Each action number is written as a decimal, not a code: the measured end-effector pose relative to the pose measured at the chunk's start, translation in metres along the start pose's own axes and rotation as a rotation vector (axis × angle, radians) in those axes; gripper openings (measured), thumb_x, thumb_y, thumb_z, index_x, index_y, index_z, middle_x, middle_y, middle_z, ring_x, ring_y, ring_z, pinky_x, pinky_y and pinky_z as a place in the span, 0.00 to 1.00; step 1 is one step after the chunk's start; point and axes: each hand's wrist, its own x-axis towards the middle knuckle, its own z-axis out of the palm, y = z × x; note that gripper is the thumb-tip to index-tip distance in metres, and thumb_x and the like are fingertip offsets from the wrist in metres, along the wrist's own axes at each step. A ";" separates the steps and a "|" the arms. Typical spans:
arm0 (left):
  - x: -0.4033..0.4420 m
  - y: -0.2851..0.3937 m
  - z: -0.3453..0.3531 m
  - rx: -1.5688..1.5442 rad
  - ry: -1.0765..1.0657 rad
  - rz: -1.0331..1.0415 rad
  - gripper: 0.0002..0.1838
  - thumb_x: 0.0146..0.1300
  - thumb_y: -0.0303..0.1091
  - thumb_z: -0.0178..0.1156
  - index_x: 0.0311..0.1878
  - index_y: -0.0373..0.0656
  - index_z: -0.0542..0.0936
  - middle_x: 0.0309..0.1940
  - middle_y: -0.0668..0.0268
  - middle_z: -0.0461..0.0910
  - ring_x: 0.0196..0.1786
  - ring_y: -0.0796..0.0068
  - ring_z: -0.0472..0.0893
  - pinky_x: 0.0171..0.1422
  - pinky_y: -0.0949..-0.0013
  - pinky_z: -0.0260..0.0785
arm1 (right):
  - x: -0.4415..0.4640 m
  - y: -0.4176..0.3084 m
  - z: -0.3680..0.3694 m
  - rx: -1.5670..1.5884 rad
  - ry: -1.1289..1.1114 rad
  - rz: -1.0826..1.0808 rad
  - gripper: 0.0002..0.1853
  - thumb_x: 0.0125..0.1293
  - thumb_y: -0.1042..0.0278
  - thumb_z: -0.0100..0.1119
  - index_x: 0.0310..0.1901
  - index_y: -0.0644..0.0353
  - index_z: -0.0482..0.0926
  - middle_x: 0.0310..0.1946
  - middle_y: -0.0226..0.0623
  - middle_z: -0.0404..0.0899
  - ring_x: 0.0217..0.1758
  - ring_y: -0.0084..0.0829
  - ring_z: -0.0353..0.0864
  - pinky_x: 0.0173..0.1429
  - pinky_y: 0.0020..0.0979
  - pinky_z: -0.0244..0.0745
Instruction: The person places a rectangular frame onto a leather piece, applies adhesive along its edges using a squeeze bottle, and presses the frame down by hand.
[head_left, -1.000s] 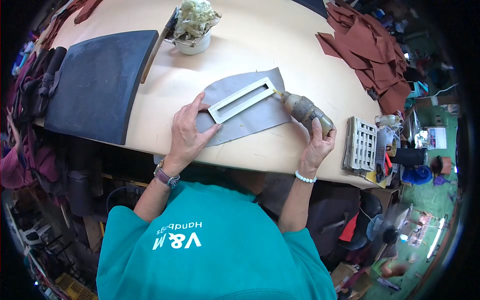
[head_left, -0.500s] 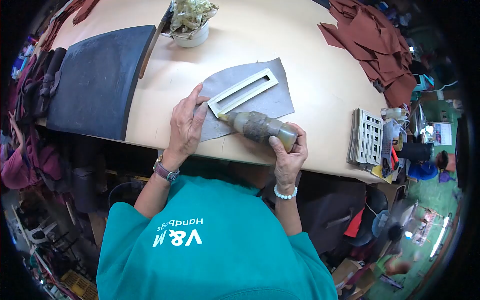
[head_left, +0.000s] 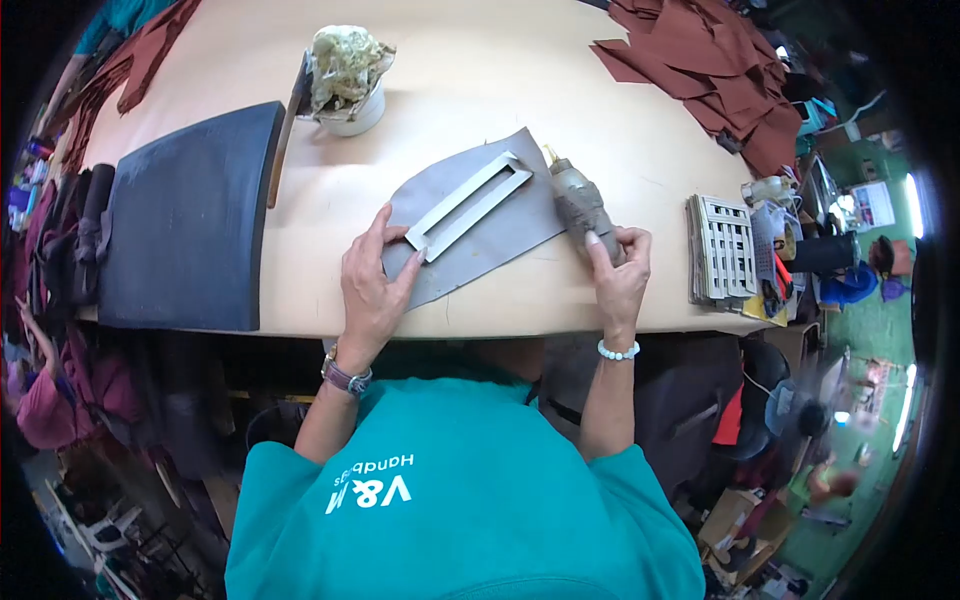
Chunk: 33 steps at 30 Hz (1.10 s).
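A pale rectangular frame [head_left: 460,212] with a long slot lies slantwise on a grey leather piece [head_left: 510,240] on the table. At the frame's lower left end is my left hand [head_left: 377,287], thumb and fingers pressing around its corner. My right hand [head_left: 622,275] grips the base of a glue bottle [head_left: 580,205] wrapped in dark tape. The bottle's yellowish nozzle points up and away, just beyond the leather's right edge and apart from the frame.
A dark board [head_left: 195,220] lies at the left, beside a white pot [head_left: 355,112] with crumpled material on top. Reddish-brown pieces [head_left: 705,70] are heaped at the back right. Stacked slotted frames [head_left: 722,250] stand near the right front edge.
My right hand has carried the bottle from the frame's lower left end to the right and turned its nozzle up and away. My left hand stays at the frame's corner.
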 end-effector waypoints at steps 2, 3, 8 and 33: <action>0.000 -0.001 0.000 -0.013 -0.002 -0.006 0.35 0.52 0.25 0.65 0.64 0.35 0.65 0.43 0.58 0.79 0.47 0.65 0.77 0.56 0.64 0.66 | 0.003 -0.016 0.000 -0.150 0.022 -0.170 0.16 0.52 0.68 0.68 0.36 0.65 0.70 0.45 0.51 0.77 0.53 0.44 0.74 0.60 0.41 0.64; 0.000 -0.001 0.001 -0.016 0.003 0.004 0.34 0.52 0.25 0.65 0.64 0.35 0.65 0.43 0.59 0.79 0.47 0.65 0.77 0.56 0.63 0.65 | 0.007 -0.030 0.001 -0.253 0.050 -0.282 0.16 0.52 0.67 0.68 0.36 0.65 0.70 0.46 0.51 0.76 0.55 0.47 0.72 0.62 0.43 0.62; -0.001 -0.003 0.001 -0.011 0.001 0.012 0.35 0.51 0.27 0.65 0.64 0.36 0.65 0.43 0.60 0.79 0.48 0.64 0.76 0.57 0.62 0.63 | 0.039 -0.069 0.028 -0.337 -0.135 -0.499 0.12 0.54 0.65 0.63 0.37 0.62 0.80 0.52 0.49 0.73 0.63 0.52 0.64 0.65 0.47 0.56; -0.002 -0.004 0.000 -0.010 -0.009 0.045 0.34 0.51 0.26 0.64 0.63 0.35 0.65 0.43 0.58 0.79 0.49 0.60 0.75 0.56 0.59 0.63 | 0.118 -0.114 0.026 -0.435 -1.064 -0.227 0.10 0.51 0.65 0.64 0.29 0.64 0.80 0.35 0.35 0.79 0.39 0.29 0.77 0.49 0.29 0.70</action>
